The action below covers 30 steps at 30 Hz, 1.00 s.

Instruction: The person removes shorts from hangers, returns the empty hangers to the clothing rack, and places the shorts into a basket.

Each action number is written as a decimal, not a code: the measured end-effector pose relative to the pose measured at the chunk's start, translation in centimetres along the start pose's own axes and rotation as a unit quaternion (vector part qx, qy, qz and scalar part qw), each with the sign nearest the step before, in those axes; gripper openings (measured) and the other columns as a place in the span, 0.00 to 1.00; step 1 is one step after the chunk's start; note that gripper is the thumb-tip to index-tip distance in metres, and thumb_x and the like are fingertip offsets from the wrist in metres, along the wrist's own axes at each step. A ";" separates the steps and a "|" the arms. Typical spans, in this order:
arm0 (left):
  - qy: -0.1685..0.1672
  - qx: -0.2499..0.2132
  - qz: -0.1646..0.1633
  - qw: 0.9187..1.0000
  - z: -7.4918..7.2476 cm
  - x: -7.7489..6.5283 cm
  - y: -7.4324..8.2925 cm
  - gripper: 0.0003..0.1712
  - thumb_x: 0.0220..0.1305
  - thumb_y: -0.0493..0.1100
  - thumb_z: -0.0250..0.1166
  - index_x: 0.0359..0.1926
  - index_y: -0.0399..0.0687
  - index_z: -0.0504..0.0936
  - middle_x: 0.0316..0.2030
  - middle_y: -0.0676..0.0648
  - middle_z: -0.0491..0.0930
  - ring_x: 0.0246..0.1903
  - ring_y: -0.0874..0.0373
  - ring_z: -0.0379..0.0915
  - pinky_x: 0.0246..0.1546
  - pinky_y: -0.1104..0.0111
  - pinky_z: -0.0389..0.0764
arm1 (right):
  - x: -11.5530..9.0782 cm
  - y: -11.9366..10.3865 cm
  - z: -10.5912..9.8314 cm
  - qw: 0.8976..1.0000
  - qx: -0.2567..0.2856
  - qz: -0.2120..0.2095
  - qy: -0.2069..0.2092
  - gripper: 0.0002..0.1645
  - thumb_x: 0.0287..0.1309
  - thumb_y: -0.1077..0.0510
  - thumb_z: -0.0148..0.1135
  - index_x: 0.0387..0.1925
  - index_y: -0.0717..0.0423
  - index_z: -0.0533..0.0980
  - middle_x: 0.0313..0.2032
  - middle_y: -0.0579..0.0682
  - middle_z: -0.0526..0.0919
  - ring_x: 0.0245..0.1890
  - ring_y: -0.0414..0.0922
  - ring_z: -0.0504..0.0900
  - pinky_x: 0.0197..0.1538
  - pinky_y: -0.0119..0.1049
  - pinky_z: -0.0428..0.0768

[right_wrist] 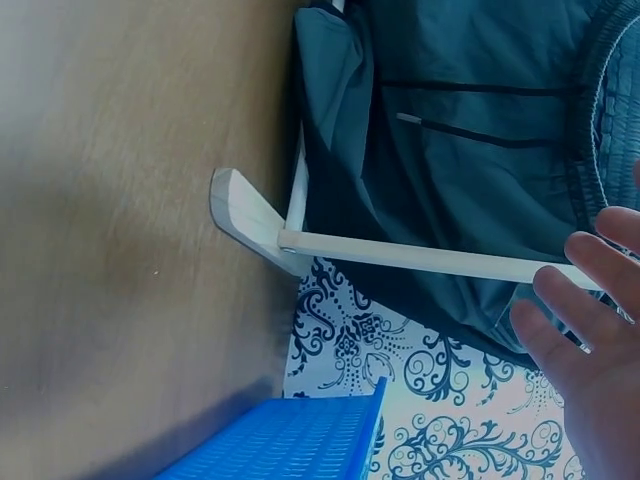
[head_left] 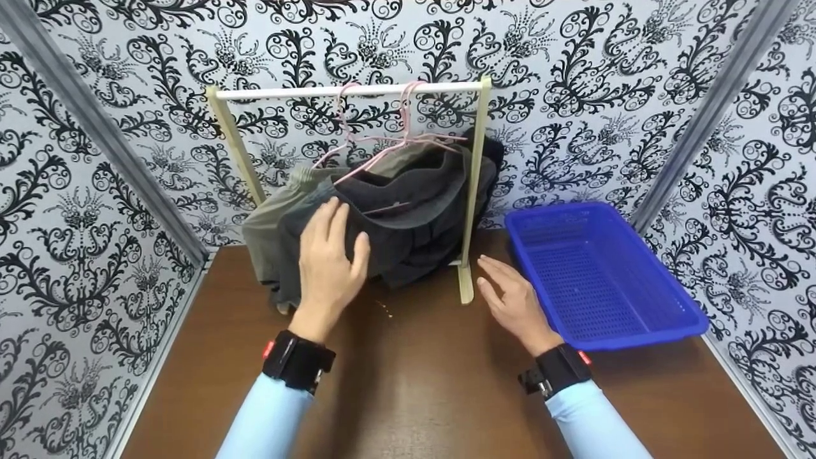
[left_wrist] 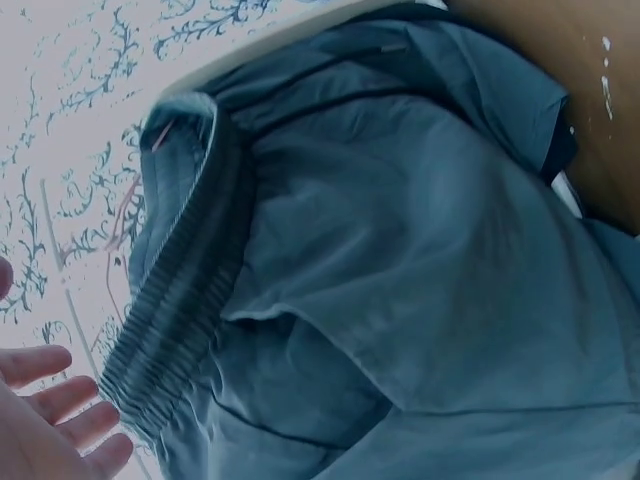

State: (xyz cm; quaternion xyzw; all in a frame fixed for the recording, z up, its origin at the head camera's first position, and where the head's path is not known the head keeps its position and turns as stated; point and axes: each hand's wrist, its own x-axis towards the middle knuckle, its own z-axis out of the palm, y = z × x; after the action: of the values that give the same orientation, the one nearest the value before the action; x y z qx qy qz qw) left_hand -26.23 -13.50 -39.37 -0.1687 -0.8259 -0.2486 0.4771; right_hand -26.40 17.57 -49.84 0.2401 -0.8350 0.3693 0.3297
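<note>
Dark shorts (head_left: 389, 248) with an elastic waistband and drawstrings hang from a pink hanger (head_left: 376, 159) on a small rack. Behind them hangs an olive-grey garment (head_left: 268, 223) on another pink hanger. My left hand (head_left: 328, 261) is at the left side of the dark waistband, fingers extended; in the left wrist view its fingertips (left_wrist: 95, 420) lie beside the gathered waistband (left_wrist: 185, 300). My right hand (head_left: 513, 303) holds nothing, fingers extended, between the rack's right post (head_left: 475, 185) and the blue basket. In the right wrist view it overlaps the post's upper part.
A blue plastic basket (head_left: 637, 341) with perforated walls stands on the brown table (head_left: 421, 395) at the right. The rack's white top bar (head_left: 287, 93) runs along the back, and its right foot (head_left: 466, 285) reaches forward. Patterned panels (head_left: 574, 95) enclose the table at the back and sides.
</note>
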 end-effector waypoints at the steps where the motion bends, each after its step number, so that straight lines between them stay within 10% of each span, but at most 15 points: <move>1: 0.003 0.000 -0.004 1.000 0.0 0.2 -0.2 0.28 0.67 0.44 0.62 0.63 0.29 0.77 0.65 0.32 0.75 0.66 0.36 0.70 0.70 0.47 0.65 | 0.1 0.0 0.0 1.000 0.000 -0.001 0.002 0.21 0.63 0.65 0.67 0.58 0.66 0.81 0.57 0.62 0.84 0.58 0.60 0.83 0.62 0.52 0.76; 17: -0.001 0.033 -0.064 0.997 0.3 2.5 -2.7 0.29 0.65 0.39 0.62 0.64 0.28 0.75 0.63 0.30 0.74 0.62 0.34 0.70 0.67 0.42 0.64 | 0.4 0.0 -0.1 1.000 -0.012 0.004 0.000 0.22 0.62 0.65 0.67 0.57 0.65 0.82 0.57 0.62 0.84 0.58 0.60 0.83 0.63 0.54 0.76; 30: -0.065 0.057 -0.133 0.987 -0.3 3.7 -4.1 0.26 0.70 0.44 0.66 0.62 0.31 0.76 0.50 0.30 0.78 0.50 0.32 0.71 0.57 0.45 0.69 | 0.3 0.5 -0.5 1.000 -0.025 0.004 -0.006 0.22 0.62 0.65 0.67 0.58 0.66 0.81 0.57 0.62 0.84 0.57 0.61 0.83 0.62 0.55 0.76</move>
State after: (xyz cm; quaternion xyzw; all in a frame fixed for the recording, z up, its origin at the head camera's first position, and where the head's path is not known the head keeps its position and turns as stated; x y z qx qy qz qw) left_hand -29.92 -16.89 -36.98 -0.0461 -0.8832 -0.2508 0.3936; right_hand -26.73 18.16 -49.60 0.2311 -0.8469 0.3483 0.3288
